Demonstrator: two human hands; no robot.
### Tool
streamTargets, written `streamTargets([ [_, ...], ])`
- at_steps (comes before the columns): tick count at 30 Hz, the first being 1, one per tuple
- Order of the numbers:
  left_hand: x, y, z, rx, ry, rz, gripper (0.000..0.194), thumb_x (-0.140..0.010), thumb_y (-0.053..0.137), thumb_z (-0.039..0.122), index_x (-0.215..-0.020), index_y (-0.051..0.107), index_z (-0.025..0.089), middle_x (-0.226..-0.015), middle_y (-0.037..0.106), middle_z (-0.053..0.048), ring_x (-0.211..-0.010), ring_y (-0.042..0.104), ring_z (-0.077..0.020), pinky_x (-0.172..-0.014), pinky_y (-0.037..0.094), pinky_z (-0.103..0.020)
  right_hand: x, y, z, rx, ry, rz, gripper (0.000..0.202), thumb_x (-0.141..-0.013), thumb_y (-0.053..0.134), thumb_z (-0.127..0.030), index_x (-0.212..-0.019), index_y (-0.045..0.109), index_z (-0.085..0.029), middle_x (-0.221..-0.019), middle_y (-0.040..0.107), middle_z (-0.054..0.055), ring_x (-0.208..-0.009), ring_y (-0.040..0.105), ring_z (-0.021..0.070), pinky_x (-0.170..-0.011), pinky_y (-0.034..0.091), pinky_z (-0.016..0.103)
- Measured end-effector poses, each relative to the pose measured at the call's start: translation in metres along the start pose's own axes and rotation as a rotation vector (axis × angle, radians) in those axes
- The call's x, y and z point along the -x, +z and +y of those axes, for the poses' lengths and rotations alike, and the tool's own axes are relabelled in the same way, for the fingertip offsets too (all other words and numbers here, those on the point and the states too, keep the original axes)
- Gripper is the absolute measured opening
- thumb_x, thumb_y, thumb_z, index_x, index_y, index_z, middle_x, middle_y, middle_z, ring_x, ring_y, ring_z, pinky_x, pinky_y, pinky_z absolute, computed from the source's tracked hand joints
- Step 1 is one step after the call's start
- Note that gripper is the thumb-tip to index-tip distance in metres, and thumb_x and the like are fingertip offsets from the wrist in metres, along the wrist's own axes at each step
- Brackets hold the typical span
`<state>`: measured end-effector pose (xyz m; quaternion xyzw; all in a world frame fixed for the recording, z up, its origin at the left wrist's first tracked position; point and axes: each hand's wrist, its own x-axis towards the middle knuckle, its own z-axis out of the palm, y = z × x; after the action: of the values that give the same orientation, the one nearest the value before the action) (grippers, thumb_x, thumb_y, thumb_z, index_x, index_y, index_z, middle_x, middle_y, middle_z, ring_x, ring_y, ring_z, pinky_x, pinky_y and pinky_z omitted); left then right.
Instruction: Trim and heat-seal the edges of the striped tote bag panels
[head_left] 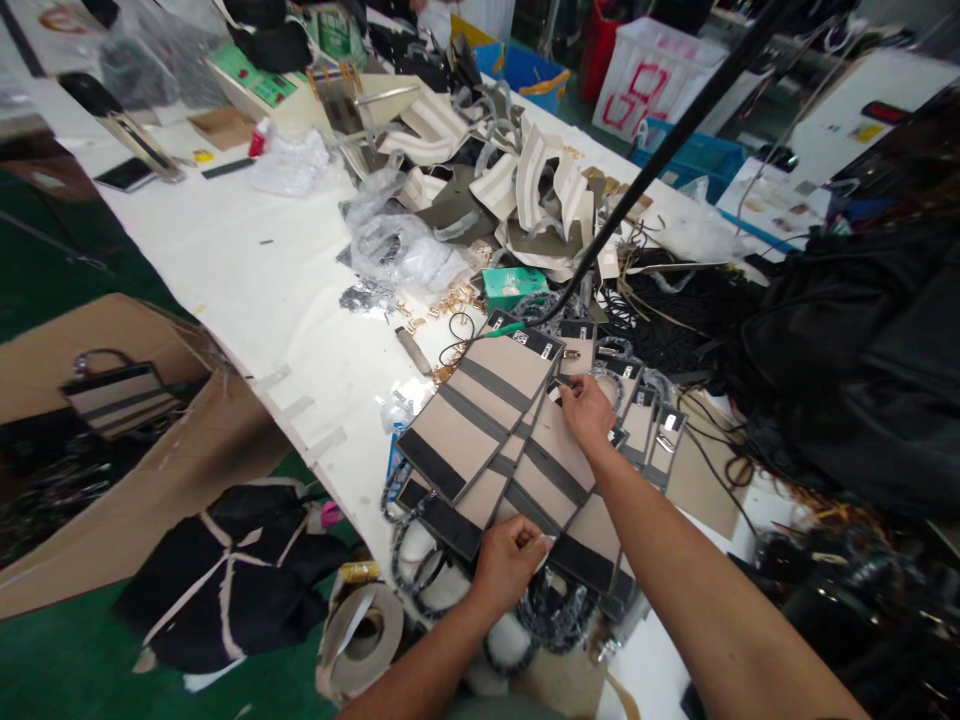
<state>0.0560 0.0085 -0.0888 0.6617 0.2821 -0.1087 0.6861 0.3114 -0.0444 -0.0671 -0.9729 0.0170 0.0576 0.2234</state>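
- Right hand: fingertips meet black upper edge of flat rectangular beige bag with dark stripes; firmness of grip cannot be told.
- Left hand: fingers curled toward thumb near bag's lower end; grasp unclear.
- Bag lies among similar overlapping bags on white bench.
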Motion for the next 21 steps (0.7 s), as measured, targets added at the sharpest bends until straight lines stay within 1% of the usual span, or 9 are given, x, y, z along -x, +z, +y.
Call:
streamTargets([
  [2, -0.001, 0.0, -0.002, -0.001, -0.001, 0.003, 0.024, -0.078, 0.069, 0.038, -0.069, 0.063, 0.016, -0.058, 0.05, 0.005, -0.057, 0.044, -0.0102, -0.056, 0.033, -0.024, -0.001, -0.001, 0.001, 0.005, -0.01, -0.005, 0.032, -0.087, 0.055, -0.048, -0.108, 0.066, -0.026, -0.089, 0.073, 0.002, -0.08, 0.061, 0.0215, -0.068, 0.036, 0.033],
  [4, -0.001, 0.001, -0.003, 0.004, -0.001, 0.005, 0.024, -0.077, 0.069, 0.038, -0.069, 0.062, 0.017, -0.058, 0.049, 0.005, -0.057, 0.043, -0.0102, -0.056, 0.032, -0.024, 0.001, -0.001, 0.002, 0.011, -0.036, -0.007, 0.036, -0.085, 0.057, -0.05, -0.111, 0.066, -0.027, -0.089, 0.072, 0.001, -0.08, 0.061, 0.0212, -0.068, 0.037, 0.033],
  [9, -0.001, 0.001, -0.006, 0.016, 0.01, 0.002, 0.024, -0.078, 0.069, 0.038, -0.069, 0.062, 0.017, -0.059, 0.051, 0.005, -0.058, 0.043, -0.0102, -0.057, 0.033, -0.024, 0.008, 0.001, 0.006, 0.039, -0.133, -0.011, 0.049, -0.082, 0.06, -0.054, -0.125, 0.059, -0.03, -0.104, 0.07, 0.002, -0.087, 0.061, 0.0213, -0.072, 0.039, 0.033],
  [13, -0.001, 0.002, -0.006, 0.011, 0.011, 0.001, 0.024, -0.078, 0.069, 0.038, -0.069, 0.061, 0.017, -0.059, 0.05, 0.005, -0.057, 0.042, -0.0098, -0.057, 0.032, -0.024, 0.004, -0.003, 0.007, 0.04, -0.197, -0.083, 0.064, -0.075, 0.068, -0.054, -0.133, 0.054, -0.031, -0.104, 0.069, 0.002, -0.088, 0.061, 0.0228, -0.073, 0.042, 0.034],
  [15, -0.001, 0.001, -0.006, 0.015, 0.016, -0.002, 0.024, -0.078, 0.069, 0.038, -0.069, 0.061, 0.017, -0.058, 0.049, 0.005, -0.057, 0.042, -0.01, -0.056, 0.032, -0.024, -0.001, -0.011, 0.008, -0.061, -0.227, -0.115, 0.069, -0.072, 0.071, -0.05, -0.135, 0.054, -0.028, -0.1, 0.069, 0.003, -0.084, 0.06, 0.0218, -0.075, 0.045, 0.035],
  [17, 0.0, 0.001, -0.005, 0.019, 0.027, -0.002, 0.023, -0.077, 0.069, 0.037, -0.069, 0.06, 0.017, -0.058, 0.048, 0.006, -0.057, 0.042, -0.0101, -0.056, 0.033, -0.024, -0.001, -0.026, 0.013, -0.254, -0.212, -0.101, 0.066, -0.072, 0.07, -0.047, -0.132, 0.057, -0.023, -0.095, 0.068, 0.003, -0.079, 0.059, 0.0196, -0.078, 0.048, 0.035],
  [19, 0.002, 0.0, -0.005, 0.017, 0.041, 0.004, 0.023, -0.077, 0.069, 0.037, -0.068, 0.06, 0.017, -0.058, 0.05, 0.005, -0.057, 0.043, -0.0104, -0.057, 0.033, -0.024, 0.008, -0.043, 0.026, -0.418, -0.133, -0.034, 0.054, -0.076, 0.066, -0.05, -0.122, 0.062, -0.021, -0.091, 0.069, 0.003, -0.078, 0.06, 0.0193, -0.081, 0.049, 0.036],
  [21, 0.004, -0.001, -0.004, 0.01, 0.057, 0.013, 0.023, -0.076, 0.069, 0.038, -0.068, 0.061, 0.017, -0.059, 0.051, 0.005, -0.058, 0.044, -0.011, -0.058, 0.034, -0.024, 0.028, -0.058, 0.047, -0.476, -0.013, 0.028, 0.045, -0.079, 0.061, -0.055, -0.107, 0.066, -0.02, -0.089, 0.069, 0.005, -0.08, 0.062, 0.0212, -0.081, 0.05, 0.038],
])
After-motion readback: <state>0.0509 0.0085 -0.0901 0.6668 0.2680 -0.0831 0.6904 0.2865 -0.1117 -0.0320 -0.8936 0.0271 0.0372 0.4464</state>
